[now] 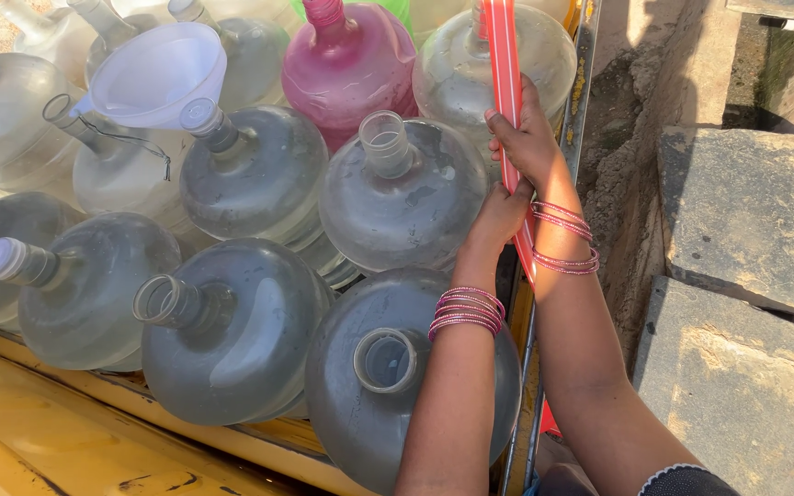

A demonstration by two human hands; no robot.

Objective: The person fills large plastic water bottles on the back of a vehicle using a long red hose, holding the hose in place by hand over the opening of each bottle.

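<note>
The red pipe (505, 83) is cut off by the top edge, its lower length hidden behind the right hand (527, 138) and forearms.

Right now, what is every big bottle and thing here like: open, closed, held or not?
Red hose: upright, gripped by both hands.
Right hand: closed around the hose, higher up.
Left hand: closed on the hose, lower down.
Middle clear jug: open, no cap.
Nearest jug: open, no cap.
Jug at far left: capped.
Pink jug: capped.
White funnel: resting in a jug's mouth, tilted.
</note>
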